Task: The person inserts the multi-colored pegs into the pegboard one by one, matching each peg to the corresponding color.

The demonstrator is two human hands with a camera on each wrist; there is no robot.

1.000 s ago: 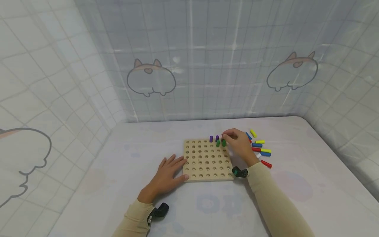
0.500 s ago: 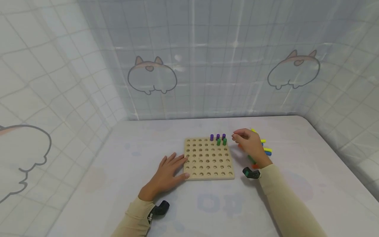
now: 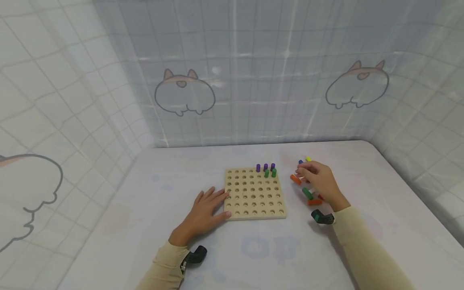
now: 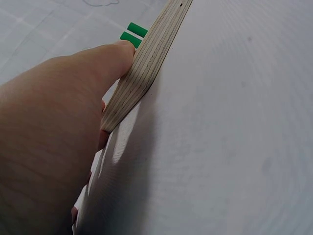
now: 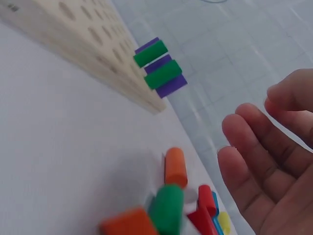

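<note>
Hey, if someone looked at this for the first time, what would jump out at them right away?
Probably the wooden pegboard in the middle of the table, with three purple pegs and two green pegs standing at its far right corner. Next, the bright heap of loose pegs to its right, with the right hand open over it, while the left hand presses flat on the board's left edge.

Loose pegs [image 3: 307,193] beside pegboard [image 3: 254,194]
</note>
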